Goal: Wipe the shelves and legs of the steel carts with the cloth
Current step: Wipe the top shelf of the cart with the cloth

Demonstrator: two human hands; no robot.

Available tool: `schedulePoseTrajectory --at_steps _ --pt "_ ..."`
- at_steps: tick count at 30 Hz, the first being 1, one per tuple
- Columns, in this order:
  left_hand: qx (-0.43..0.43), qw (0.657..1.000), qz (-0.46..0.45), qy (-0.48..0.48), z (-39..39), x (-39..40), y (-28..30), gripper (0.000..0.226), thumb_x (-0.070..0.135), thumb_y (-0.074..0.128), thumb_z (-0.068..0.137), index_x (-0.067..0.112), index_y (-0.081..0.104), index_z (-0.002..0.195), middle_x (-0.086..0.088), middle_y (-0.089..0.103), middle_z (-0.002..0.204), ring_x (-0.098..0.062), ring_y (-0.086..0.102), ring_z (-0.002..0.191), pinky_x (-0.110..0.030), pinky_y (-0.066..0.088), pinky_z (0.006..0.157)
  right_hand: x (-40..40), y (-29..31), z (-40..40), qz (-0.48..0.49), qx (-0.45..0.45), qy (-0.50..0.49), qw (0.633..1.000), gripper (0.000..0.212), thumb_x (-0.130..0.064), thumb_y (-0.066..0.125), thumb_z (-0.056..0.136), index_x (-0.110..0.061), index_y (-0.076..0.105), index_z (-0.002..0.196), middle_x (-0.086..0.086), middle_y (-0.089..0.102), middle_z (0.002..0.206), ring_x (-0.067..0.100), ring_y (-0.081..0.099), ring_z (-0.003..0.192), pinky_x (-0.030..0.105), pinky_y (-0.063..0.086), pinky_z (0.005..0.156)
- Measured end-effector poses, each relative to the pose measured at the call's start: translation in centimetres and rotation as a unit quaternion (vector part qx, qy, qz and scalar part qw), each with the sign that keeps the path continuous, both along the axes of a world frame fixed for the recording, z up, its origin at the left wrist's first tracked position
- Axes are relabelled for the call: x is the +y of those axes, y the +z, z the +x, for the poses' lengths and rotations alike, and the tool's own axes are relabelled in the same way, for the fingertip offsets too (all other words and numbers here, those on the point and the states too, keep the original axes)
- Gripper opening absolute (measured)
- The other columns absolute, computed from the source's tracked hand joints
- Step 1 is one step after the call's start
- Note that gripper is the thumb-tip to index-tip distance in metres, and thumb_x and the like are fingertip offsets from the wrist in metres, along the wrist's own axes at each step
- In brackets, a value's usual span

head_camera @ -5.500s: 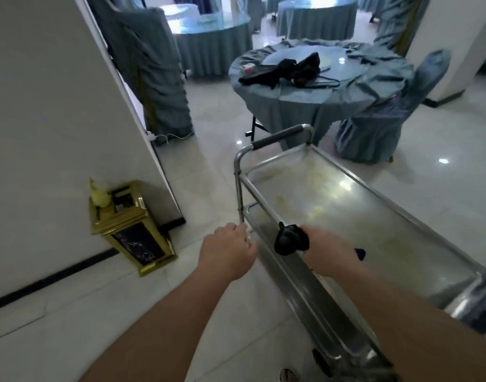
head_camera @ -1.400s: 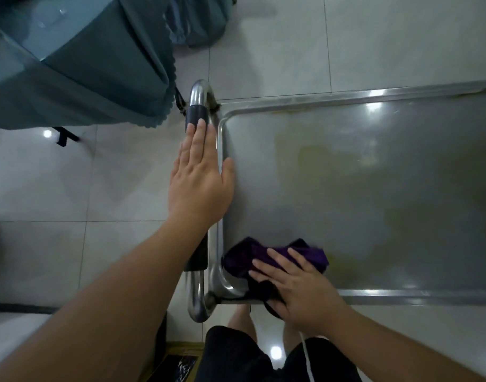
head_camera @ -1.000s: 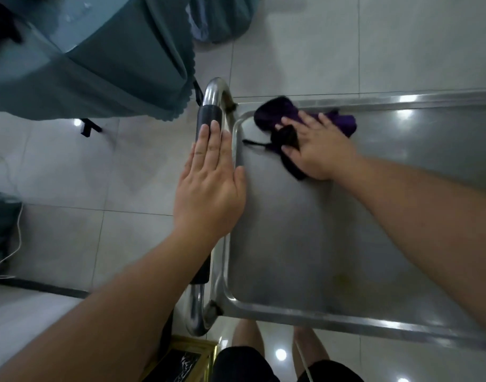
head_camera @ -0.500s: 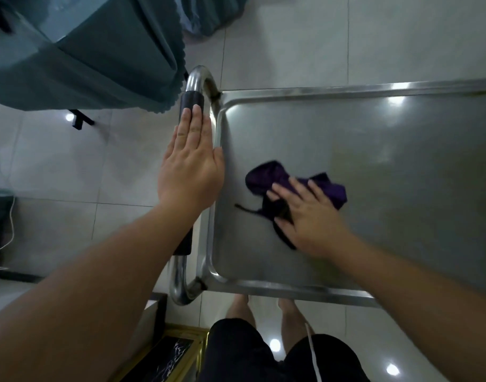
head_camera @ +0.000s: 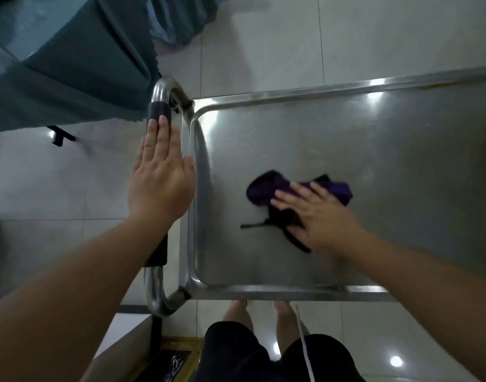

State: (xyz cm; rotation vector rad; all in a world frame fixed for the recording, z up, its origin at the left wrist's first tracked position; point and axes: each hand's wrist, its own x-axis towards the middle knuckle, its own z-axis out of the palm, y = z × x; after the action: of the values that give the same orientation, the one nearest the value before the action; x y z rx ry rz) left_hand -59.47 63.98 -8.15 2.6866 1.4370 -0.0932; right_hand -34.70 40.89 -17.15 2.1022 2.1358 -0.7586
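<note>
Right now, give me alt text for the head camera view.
A right hand presses a purple cloth flat on a steel cart's top shelf. The left hand rests flat on the cart handle, above a tiled floor.

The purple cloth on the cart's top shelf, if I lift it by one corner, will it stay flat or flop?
Probably flop: the purple cloth lies bunched in soft folds under the right hand, with a thin strip trailing loose. It likely slides easily on the smooth steel shelf, and looks light.
</note>
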Motion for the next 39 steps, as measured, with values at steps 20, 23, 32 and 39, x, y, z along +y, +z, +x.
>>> schedulePoseTrajectory --at_steps 20,23,32,39 --pt "-0.011 1.0 -0.022 -0.004 -0.4 0.4 0.0 0.065 0.05 0.011 0.112 0.021 0.004 0.169 0.004 -0.012 0.177 -0.005 -0.022 0.158 -0.038 -0.004 0.129 -3.6 0.9 1.6 -0.013 0.019 -0.027 0.999 0.066 -0.056 0.043 0.098 -0.039 0.032 0.161 -0.018 0.025 0.169 0.017 0.015 0.159 0.045 0.008 0.129" --pt "-0.016 0.999 -0.031 0.001 -0.2 0.2 0.3 0.064 0.047 0.014 0.113 0.02 0.005 0.17 0.003 -0.012 0.177 -0.007 -0.02 0.159 -0.041 -0.001 0.131 -13.5 1.1 -1.5 -0.027 0.005 0.007 1.0 0.074 -0.055 0.049 0.094 -0.041 0.026 0.163 -0.02 0.019 0.17 0.014 0.014 0.16 0.044 0.01 0.127" --pt "-0.007 0.999 -0.042 0.007 0.0 -0.2 1.0 0.064 0.044 0.018 0.113 0.019 0.003 0.17 0.003 -0.014 0.177 -0.008 -0.021 0.159 -0.041 -0.002 0.131 -9.2 0.1 6.6 0.0 0.01 0.039 0.999 0.067 -0.049 0.044 0.092 -0.042 0.037 0.158 -0.019 0.029 0.166 0.015 0.025 0.157 0.043 0.015 0.125" --pt "-0.008 1.0 -0.025 0.005 -0.3 0.1 0.2 0.064 0.046 0.017 0.112 0.021 0.006 0.17 0.005 -0.012 0.177 -0.004 -0.021 0.158 -0.04 -0.002 0.13 8.8 -0.5 18.0 -0.03 -0.039 -0.12 0.992 0.062 -0.057 0.034 0.106 -0.04 0.02 0.164 -0.013 0.017 0.172 0.022 0.014 0.159 0.047 0.008 0.127"
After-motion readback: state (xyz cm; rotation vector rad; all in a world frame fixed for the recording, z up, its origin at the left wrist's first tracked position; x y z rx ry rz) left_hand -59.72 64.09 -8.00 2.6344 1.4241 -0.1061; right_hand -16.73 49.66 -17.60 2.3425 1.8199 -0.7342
